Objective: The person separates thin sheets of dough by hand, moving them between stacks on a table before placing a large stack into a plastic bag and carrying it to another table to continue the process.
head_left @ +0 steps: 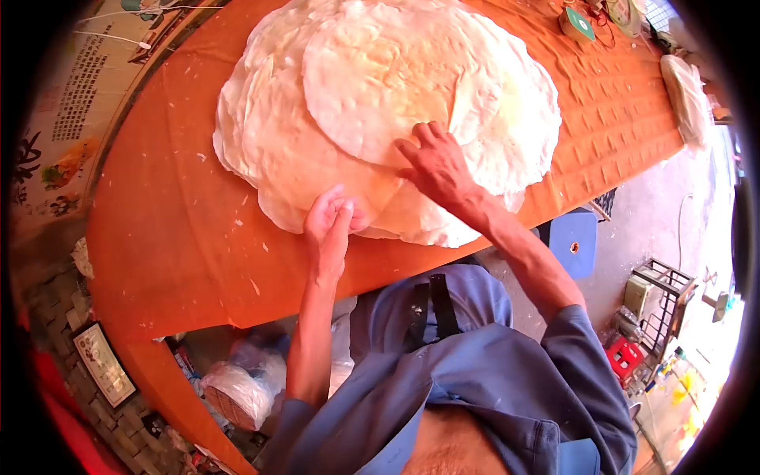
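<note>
A wide pile of thin, pale flatbreads (261,150) lies on the table, its edges uneven and layered. On top rests a smaller round flatbread (372,79), lightly browned in the middle. My right hand (437,165) reaches over its near edge, fingers apart and bent downward, the fingertips touching the bread. At the near left rim of the pile is my left hand (331,220), palm partly turned up. Its thumb and fingers are pressed together in a pinch, and anything between them is hidden.
An orange cloth (166,198) covers the table. A green box (578,25) sits at the far right, near a plastic-wrapped bundle (685,99). Below the table are a blue stool (574,241), a black metal rack (665,297) and plastic bags (249,384).
</note>
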`<state>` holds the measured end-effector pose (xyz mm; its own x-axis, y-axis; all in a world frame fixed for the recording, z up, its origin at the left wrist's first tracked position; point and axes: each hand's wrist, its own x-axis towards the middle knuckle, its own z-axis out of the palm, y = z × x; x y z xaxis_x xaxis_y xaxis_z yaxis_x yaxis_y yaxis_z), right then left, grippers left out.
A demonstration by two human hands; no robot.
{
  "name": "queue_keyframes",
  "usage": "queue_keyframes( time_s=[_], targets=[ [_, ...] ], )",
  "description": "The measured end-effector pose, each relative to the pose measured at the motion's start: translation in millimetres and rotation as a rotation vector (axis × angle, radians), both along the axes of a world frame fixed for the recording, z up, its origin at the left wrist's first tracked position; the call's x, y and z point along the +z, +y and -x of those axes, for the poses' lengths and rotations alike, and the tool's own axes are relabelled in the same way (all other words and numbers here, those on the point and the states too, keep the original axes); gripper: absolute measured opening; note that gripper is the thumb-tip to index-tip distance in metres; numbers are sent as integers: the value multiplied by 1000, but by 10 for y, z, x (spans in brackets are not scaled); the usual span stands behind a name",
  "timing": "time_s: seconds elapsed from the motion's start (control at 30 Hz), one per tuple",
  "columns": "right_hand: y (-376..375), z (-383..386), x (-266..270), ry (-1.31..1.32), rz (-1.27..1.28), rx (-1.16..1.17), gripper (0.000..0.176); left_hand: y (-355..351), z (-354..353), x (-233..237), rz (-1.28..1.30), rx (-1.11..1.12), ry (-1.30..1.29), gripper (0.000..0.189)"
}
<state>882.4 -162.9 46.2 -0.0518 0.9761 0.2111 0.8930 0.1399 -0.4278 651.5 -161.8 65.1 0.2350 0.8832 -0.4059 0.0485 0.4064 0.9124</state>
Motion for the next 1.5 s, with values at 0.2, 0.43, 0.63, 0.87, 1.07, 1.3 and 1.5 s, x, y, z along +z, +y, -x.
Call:
queue_keyframes(
  time_s=[0.2,0.43,0.63,0.87,1.07,1.3,1.5],
  targets=[
    [221,-297,170,249,71,167,5,-26,378,-61,46,-23,-132,37],
    [939,-206,2097,279,-373,-26,21,204,213,38,102,-91,-257,36],
    [913,-973,2679,1100,-447,-152,20,379,-5,130,224,-60,-444,50],
    [267,-1374,491,1076,-24,-621,20,483,-298,-58,374,122,-813,50],
    [-543,-1053,262,39,84,-314,67,654,-327,-143,135,186,-493,20],
    [-934,-835,-23,-155,23,-15,51,877,448,-206,261,333,-404,40],
    [-580,-1748,645,-100,35,-353,11,811,779,-443,216,329,-369,53]
  ],
)
